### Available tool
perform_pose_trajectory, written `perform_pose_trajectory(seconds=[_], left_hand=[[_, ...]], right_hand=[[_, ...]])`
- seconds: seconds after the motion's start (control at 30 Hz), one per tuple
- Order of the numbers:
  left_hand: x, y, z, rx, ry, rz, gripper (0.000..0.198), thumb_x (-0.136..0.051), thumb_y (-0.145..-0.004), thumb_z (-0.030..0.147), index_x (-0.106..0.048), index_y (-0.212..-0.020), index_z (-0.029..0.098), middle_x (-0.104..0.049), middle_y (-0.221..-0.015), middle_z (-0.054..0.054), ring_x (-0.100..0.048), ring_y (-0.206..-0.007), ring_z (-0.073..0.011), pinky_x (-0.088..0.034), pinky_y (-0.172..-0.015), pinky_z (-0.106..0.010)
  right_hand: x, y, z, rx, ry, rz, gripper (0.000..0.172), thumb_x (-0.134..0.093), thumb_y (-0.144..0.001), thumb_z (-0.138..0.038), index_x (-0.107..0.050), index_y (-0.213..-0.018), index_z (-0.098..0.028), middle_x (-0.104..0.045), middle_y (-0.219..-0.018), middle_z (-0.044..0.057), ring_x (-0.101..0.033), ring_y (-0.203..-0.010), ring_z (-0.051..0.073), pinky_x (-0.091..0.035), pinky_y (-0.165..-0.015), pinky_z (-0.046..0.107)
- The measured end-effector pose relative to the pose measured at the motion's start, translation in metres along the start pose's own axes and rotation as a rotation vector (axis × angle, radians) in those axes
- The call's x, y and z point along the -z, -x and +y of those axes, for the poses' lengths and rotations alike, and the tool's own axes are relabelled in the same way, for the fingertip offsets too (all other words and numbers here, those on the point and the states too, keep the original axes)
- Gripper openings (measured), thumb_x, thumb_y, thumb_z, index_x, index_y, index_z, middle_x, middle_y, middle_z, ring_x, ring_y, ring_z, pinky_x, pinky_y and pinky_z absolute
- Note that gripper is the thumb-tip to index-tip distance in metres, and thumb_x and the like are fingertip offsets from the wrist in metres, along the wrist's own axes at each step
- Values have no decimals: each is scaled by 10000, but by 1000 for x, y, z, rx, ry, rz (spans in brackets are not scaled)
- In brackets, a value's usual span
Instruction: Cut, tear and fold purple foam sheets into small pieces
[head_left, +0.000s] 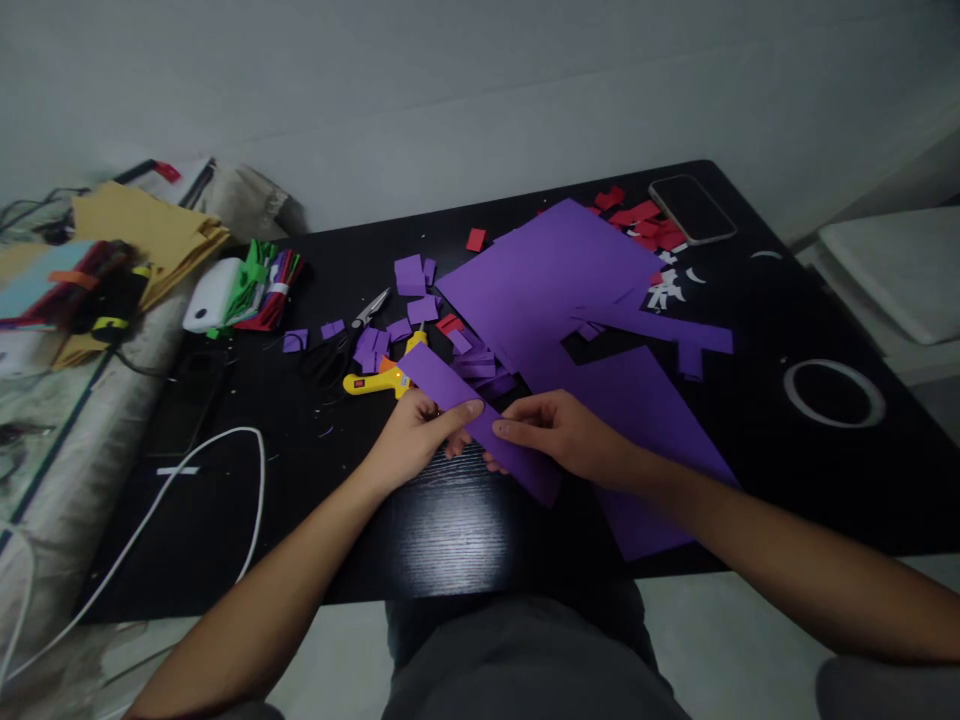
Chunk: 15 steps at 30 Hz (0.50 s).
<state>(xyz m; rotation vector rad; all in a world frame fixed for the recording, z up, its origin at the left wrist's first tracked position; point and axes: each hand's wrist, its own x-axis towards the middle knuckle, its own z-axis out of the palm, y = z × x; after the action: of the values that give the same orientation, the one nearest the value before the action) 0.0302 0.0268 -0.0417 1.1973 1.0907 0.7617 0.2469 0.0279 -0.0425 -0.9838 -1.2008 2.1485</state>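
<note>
A long strip of purple paper (442, 383) slants between my two hands above the near part of the black table. My left hand (421, 432) pinches its middle, thumb on top and fingers underneath. Close beside it, my right hand (559, 432) grips the strip's lower half between thumb and fingers. Just beyond my left hand lies a yellow glue gun (375, 381), partly covered by the strip. Larger purple sheets (551, 270) spread out behind and to the right, one of them under my right forearm.
Scissors (369, 310) lie among small purple paper pieces (409, 273). Red scraps (637, 215) and a phone (693, 208) are at the back right. A white ring (834, 393) lies right; a white cable (259, 470) loops left. Brown envelopes (154, 235) sit at far left.
</note>
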Motion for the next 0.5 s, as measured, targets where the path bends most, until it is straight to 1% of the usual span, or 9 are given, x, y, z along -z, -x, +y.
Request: perform_pose_trajectory(seconds=[0.03, 0.07, 0.13, 0.2, 0.23, 0.3, 0.37, 0.43, 0.5], left_hand=[[2, 0, 0, 1, 14, -14, 447, -780, -851, 473, -638, -609, 124, -596, -512, -8, -526, -438, -87, -429, -456, -206], [4, 0, 1, -7, 43, -29, 411, -788, -847, 466, -659, -661, 123, -603, -525, -1, -525, -435, -83, -427, -450, -200], [7, 0, 3, -49, 119, -71, 332, -833, -814, 428, -711, -901, 132, -645, -595, 12, -539, -457, -83, -436, -452, -191], [9, 0, 4, -99, 175, -112, 465, -872, -781, 370, -672, -1144, 159, -693, -683, 10, -554, -488, -82, -442, -462, -182], [10, 0, 4, -116, 186, -126, 499, -878, -778, 351, -650, -1181, 165, -706, -703, 6, -552, -495, -78, -437, -466, -177], [9, 0, 3, -138, 188, -123, 426, -887, -772, 341, -655, -1078, 158, -691, -666, 11, -526, -478, -66, -404, -456, -164], [7, 0, 1, -144, 183, -77, 368, -902, -750, 354, -641, -916, 155, -617, -565, 46, -470, -432, -51, -345, -426, -156], [5, 0, -1, -141, 170, -16, 367, -906, -741, 366, -613, -796, 153, -528, -491, 76, -404, -389, -37, -282, -397, -156], [4, -1, -3, -128, 145, 17, 372, -881, -772, 382, -594, -721, 151, -501, -469, 77, -361, -366, -28, -243, -381, -163]], right_hand=[[1, -1, 1, -21, -41, -9, 316, -818, -836, -465, -768, -847, -154, -794, -826, 54, -738, -765, 168, -565, -781, 304], [2, -1, 2, -47, -87, -28, 312, -821, -835, -462, -759, -846, -157, -784, -808, 45, -730, -741, 161, -563, -758, 298], [5, -2, 2, -95, -166, -90, 312, -808, -855, -454, -729, -813, -155, -743, -739, 20, -694, -663, 134, -539, -686, 266], [7, -3, 2, -125, -229, -159, 327, -787, -881, -433, -684, -753, -150, -666, -659, -16, -632, -582, 98, -495, -613, 231], [8, -3, 1, -134, -254, -187, 333, -781, -889, -420, -666, -735, -148, -625, -632, -33, -606, -554, 85, -475, -586, 220], [8, -3, 1, -145, -280, -228, 306, -767, -904, -406, -675, -777, -143, -586, -618, -49, -594, -535, 79, -463, -563, 215], [6, -3, 1, -143, -271, -253, 296, -737, -928, -429, -715, -902, -134, -632, -648, -30, -635, -561, 100, -496, -590, 234], [4, -3, 2, -136, -243, -253, 387, -688, -952, -502, -731, -1017, -123, -725, -749, 31, -708, -654, 144, -556, -675, 280], [1, -2, 3, -130, -224, -231, 525, -617, -960, -619, -740, -1044, -116, -777, -860, 92, -759, -768, 190, -596, -777, 335]])
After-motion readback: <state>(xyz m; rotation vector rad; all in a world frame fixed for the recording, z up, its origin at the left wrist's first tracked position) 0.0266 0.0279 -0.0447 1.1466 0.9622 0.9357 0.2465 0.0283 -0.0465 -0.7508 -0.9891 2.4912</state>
